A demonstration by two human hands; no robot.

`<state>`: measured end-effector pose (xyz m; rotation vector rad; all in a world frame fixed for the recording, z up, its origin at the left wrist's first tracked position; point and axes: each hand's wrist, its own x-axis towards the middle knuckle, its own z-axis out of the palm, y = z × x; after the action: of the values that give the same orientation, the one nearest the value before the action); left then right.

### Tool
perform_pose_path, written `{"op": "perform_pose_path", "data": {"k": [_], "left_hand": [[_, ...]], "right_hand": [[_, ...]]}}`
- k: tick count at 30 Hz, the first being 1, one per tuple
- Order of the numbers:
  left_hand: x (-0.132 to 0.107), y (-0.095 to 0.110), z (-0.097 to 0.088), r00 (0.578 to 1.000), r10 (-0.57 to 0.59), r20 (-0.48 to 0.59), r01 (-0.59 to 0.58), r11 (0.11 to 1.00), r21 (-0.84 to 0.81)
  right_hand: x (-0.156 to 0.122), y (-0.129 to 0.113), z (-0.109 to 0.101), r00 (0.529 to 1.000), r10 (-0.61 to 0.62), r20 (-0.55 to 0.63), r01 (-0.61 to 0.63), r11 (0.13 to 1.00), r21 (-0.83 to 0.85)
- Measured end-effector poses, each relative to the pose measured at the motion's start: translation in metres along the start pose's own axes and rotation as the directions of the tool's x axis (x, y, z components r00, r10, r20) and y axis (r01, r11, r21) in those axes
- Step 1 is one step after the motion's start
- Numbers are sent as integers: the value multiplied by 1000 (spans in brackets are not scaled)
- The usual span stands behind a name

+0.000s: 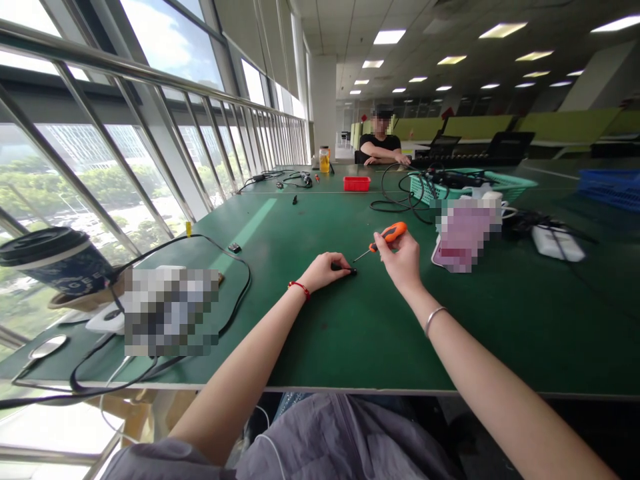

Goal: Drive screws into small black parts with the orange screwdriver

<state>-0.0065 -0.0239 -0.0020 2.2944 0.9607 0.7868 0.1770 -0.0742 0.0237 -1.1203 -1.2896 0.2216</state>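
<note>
My right hand [404, 259] is closed around the orange and black handle of a screwdriver [394, 233]. Its thin metal shaft slants down to the left, and the tip ends just above a small black part [353, 271]. That part is pinched low over the green table by my left hand [326, 272], whose fingers hide most of it. Whether the tip touches the part I cannot tell. A small dark piece with a metallic glint [235, 247] lies on the table to the left of my left hand.
Beyond my hands are a red tray [357, 184], a green basket [505, 190] of cables and a jar of yellow liquid [325, 161]. A cup [60, 263] and a looping black cable [249, 280] occupy the left. A pink phone-like item [463, 233] lies right. A person [381, 143] sits across.
</note>
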Motion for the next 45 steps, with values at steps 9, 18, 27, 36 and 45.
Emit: {"op": "perform_pose_path", "data": {"k": [9,18,27,36,45], "left_hand": [[0,-2,0,1000,9,2,-9,1000,-2],[0,-4,2,994,-50,-94,59,994,92],[-2,3,1,992,-60,-112,79,982,173],[-3,0,1,994,-38,-104,56,984,170],[-3,-3,2,995,-4,-102,21,986,168]], "right_hand": [[-4,-6,4,994,-98,-44,100,994,53],[-6,-7,5,998,-68,15,67,995,68],[-12,-13,6,990,-113,87,109,993,49],[-12,-14,6,983,-136,120,136,991,9],[-13,-14,5,975,-147,164,167,979,-114]]}}
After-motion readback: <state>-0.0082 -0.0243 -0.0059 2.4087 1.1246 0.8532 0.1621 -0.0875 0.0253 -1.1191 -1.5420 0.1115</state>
